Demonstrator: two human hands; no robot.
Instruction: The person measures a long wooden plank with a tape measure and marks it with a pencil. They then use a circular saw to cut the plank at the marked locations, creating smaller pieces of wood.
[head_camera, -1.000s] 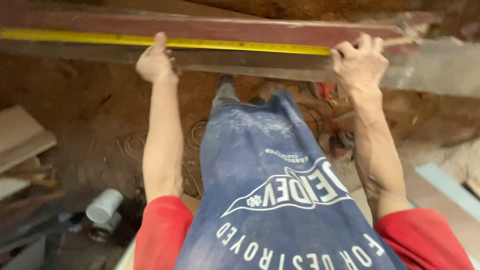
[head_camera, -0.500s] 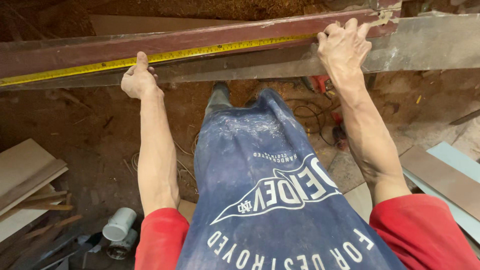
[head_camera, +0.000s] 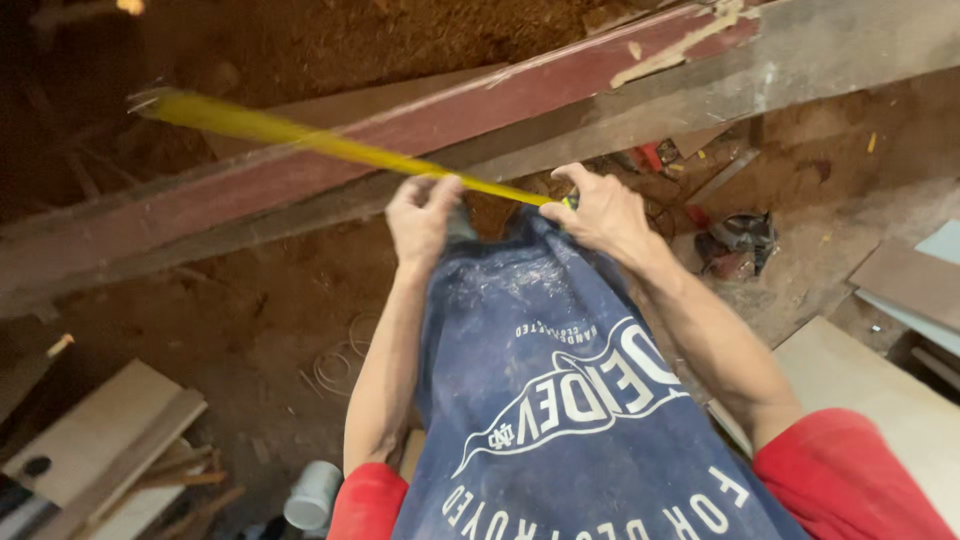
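A: Tape position?
B: Yellow tape measure runs from upper left to frame centre, over the red beam.
A: Hands?
B: Left hand pinches the blade; right hand is clamped on its case end.

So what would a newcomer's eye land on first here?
The yellow tape measure blade, blurred, slants from upper left down to the two hands at centre. The left hand and right hand meet it in front of a long dark-red beam crossing the frame, above a dusty blue apron.
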